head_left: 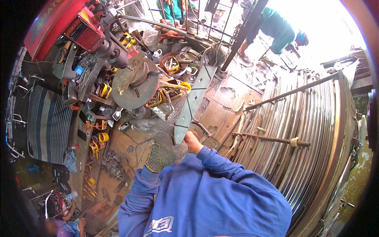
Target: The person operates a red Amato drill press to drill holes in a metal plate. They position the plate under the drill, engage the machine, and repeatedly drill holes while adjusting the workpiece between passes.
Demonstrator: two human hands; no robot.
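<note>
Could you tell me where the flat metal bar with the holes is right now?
The metal bar is mid-picture, gripped at its lower end by the gloved left hand and bare right hand, right of the round disc.

Rusty workshop floor (221, 106) bears yellow-rimmed rings (98, 142), metal scraps (114, 166) and stacked steel rods (308, 130).

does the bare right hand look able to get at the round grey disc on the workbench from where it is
Probably not right away: the right hand is wrapped round the lower end of the flat metal bar, as is the gloved left hand. The grey disc lies beyond, with nothing between.
</note>
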